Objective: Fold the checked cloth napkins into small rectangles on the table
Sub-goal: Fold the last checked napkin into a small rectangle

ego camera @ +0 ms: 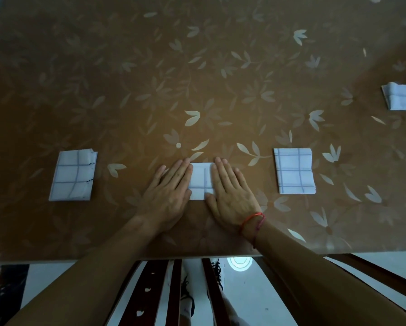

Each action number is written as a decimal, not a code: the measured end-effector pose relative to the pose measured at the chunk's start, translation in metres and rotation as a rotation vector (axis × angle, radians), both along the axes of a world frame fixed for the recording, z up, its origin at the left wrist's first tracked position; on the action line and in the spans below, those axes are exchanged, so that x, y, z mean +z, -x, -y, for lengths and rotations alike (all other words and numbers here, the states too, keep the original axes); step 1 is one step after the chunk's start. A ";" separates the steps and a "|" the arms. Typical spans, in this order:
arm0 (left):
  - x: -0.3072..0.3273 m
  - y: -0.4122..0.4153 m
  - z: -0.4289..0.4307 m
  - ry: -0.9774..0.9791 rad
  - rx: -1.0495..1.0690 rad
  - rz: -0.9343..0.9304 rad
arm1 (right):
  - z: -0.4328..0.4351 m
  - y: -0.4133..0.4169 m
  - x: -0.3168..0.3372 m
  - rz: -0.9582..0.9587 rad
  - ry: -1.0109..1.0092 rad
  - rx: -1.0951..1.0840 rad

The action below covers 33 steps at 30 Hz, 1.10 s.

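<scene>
Floral table [126, 78]: left hand [168, 196], right hand [231, 196] press straight fingers [181, 170] on middle napkin [201, 182], between left napkin [72, 176] and right napkin [293, 171].

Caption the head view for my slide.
Left hand and right hand flatten the middle napkin on the table, between left napkin and right napkin.

Four folded checked napkins [73, 176] [201, 181] [294, 171] [402, 97] — two hands [171, 191] [232, 191] — one table [197, 67].
</scene>
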<state>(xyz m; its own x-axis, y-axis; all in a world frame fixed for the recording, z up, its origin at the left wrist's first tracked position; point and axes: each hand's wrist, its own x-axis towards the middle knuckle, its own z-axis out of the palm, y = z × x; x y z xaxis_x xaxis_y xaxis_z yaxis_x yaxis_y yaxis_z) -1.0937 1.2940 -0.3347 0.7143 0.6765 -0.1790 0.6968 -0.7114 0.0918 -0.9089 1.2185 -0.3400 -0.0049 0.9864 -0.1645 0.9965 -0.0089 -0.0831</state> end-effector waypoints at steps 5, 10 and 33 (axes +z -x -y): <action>0.006 -0.002 0.001 0.030 0.016 -0.023 | 0.005 -0.015 0.005 0.033 0.046 -0.016; 0.013 -0.007 0.000 0.113 0.057 0.028 | 0.004 -0.011 0.008 0.009 0.074 -0.043; 0.053 -0.066 -0.057 0.492 0.488 0.102 | -0.001 -0.009 0.020 -0.171 0.110 -0.090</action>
<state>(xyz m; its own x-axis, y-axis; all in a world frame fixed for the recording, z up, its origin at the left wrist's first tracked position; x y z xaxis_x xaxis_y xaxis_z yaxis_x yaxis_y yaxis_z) -1.0274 1.3513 -0.2820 0.3789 0.7821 -0.4947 0.8968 -0.1784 0.4048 -0.8999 1.2197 -0.3196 0.0455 0.9603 -0.2752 0.9627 -0.1157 -0.2446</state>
